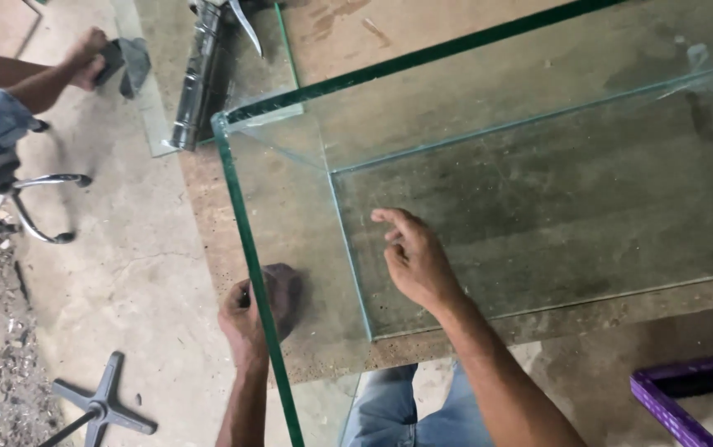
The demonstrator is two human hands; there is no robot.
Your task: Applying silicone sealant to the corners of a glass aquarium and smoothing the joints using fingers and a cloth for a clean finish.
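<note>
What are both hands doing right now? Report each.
Left hand: closed on a dark cloth outside the glass tank.
Right hand: open, empty, inside the tank.

Green-edged glass over grey and brown

The clear glass tank (489,165) shows green along its edges; the table (356,33) beneath is mottled brown, the floor (124,265) pale grey, the jeans (406,410) faded blue, the frame (679,397) purple, the chair base (104,406) dark grey.

My left hand (250,313) seen only through end pane of glass tank (244,223), fingers smeared, grip unreadable. Tank cut off by right and top edges. Caulking gun (199,79) cropped at top. Co-worker's hand (87,58) hides most of dark object; can't identify.
</note>
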